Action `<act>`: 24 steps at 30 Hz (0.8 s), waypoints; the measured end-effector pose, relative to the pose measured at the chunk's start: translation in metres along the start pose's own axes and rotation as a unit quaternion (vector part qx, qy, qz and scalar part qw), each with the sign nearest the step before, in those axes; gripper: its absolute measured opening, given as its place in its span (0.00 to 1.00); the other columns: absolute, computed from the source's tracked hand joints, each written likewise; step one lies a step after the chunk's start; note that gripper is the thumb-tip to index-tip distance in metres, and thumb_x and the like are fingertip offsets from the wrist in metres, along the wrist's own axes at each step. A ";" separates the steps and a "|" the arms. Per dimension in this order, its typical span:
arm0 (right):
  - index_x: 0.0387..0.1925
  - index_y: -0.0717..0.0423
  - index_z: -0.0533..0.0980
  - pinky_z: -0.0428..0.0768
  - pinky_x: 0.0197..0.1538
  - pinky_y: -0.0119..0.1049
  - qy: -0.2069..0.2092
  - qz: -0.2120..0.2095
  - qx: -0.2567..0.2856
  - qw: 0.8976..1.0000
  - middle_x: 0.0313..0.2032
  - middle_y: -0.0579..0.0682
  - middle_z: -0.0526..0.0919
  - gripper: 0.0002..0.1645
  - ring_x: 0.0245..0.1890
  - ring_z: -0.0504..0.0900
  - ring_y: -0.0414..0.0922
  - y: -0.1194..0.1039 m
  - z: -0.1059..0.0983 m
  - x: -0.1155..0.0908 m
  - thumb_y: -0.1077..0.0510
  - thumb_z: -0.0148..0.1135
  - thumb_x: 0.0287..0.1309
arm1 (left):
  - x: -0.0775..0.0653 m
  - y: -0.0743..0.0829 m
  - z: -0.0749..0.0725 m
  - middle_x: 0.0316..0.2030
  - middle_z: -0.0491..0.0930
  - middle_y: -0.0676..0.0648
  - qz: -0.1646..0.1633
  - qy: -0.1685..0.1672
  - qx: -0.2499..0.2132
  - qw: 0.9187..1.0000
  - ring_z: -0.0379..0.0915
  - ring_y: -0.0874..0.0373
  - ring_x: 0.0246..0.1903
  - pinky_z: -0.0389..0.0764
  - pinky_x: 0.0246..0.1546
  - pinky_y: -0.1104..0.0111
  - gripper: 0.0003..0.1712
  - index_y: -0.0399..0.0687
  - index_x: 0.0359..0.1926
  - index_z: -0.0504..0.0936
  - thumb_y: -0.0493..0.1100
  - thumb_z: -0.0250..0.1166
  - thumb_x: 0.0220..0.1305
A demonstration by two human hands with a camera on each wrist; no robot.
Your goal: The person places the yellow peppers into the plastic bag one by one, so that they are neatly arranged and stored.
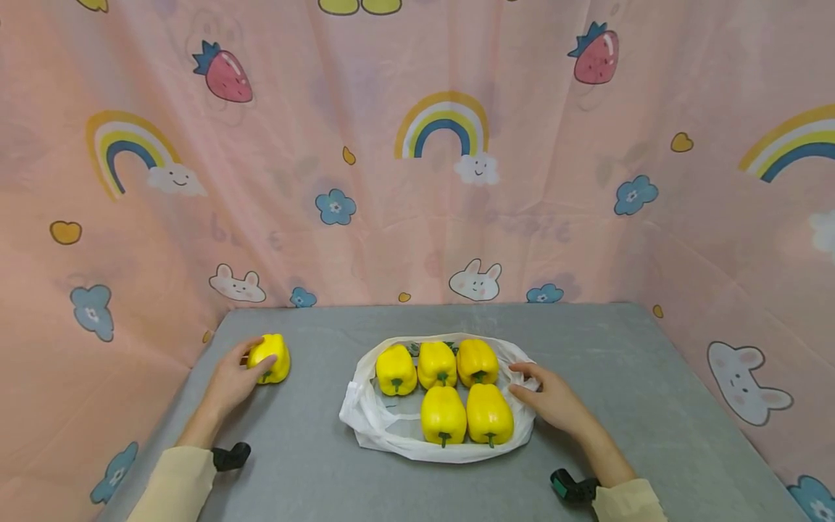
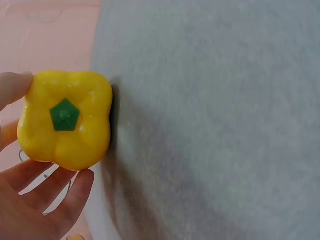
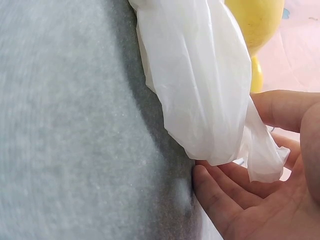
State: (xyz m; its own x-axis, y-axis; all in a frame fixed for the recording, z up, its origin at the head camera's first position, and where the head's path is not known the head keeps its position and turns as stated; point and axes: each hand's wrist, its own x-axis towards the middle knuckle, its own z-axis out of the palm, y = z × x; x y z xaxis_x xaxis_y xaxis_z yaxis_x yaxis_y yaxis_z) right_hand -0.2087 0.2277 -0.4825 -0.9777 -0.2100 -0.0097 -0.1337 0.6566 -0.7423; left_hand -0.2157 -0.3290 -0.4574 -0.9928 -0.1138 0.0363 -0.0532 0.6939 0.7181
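My left hand [image 1: 233, 379] holds a yellow bell pepper [image 1: 277, 360] at the left side of the table. In the left wrist view, the thumb and fingers lie around this bell pepper [image 2: 82, 135], whose green stem end faces the camera. At centre, a white plastic bag [image 1: 385, 444] lies spread with its rim folded down. Several more yellow bell peppers [image 1: 443, 413] sit inside it in two rows. My right hand [image 1: 554, 399] holds the bag's right edge. In the right wrist view, the bag's fold [image 3: 200, 85] runs between thumb and fingertips.
The grey table [image 1: 300, 435] meets a pink printed curtain [image 1: 404, 239] at its back and sides. Inside the bag, the front row has a gap at its left. Black wrist cameras [image 1: 231, 457] are strapped on both forearms.
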 end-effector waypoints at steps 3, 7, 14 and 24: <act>0.66 0.59 0.74 0.73 0.61 0.62 0.000 0.002 0.001 1.000 0.61 0.66 0.76 0.29 0.58 0.75 0.60 0.000 0.000 0.000 0.49 0.62 0.70 | -0.001 0.004 0.002 0.69 0.64 0.30 0.002 0.000 0.002 1.000 0.63 0.33 0.65 0.66 0.66 0.40 0.42 0.39 0.75 0.62 0.61 0.60 0.73; 0.66 0.59 0.74 0.71 0.63 0.64 0.001 0.002 0.002 1.000 0.62 0.66 0.75 0.29 0.61 0.74 0.62 -0.001 0.001 0.000 0.49 0.62 0.70 | -0.001 0.009 0.005 0.68 0.65 0.30 0.010 0.003 0.007 1.000 0.64 0.33 0.64 0.67 0.65 0.40 0.41 0.38 0.75 0.63 0.59 0.60 0.73; 0.66 0.59 0.74 0.73 0.61 0.63 0.000 0.004 0.001 1.000 0.62 0.66 0.76 0.29 0.58 0.75 0.60 -0.002 0.000 -0.001 0.49 0.62 0.70 | -0.002 0.019 0.013 0.67 0.67 0.31 0.018 0.004 0.009 1.000 0.65 0.35 0.62 0.69 0.63 0.42 0.40 0.40 0.74 0.64 0.60 0.61 0.73; 0.66 0.59 0.74 0.70 0.63 0.66 -0.003 0.013 0.000 1.000 0.62 0.66 0.75 0.29 0.61 0.73 0.63 -0.003 0.000 -0.001 0.48 0.62 0.70 | -0.004 0.038 0.025 0.65 0.71 0.34 0.038 0.005 0.007 0.999 0.67 0.38 0.60 0.74 0.59 0.45 0.39 0.41 0.73 0.67 0.60 0.62 0.71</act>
State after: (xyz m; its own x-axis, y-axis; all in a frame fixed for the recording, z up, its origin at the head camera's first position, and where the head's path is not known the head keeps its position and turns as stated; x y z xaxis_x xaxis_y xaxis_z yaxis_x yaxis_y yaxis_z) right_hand -0.2068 0.2257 -0.4804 -0.9797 -0.1979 -0.0332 -0.1087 0.6622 -0.7414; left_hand -0.2160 -0.2842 -0.4475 -0.9929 -0.0679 0.0974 0.0203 0.7109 0.7030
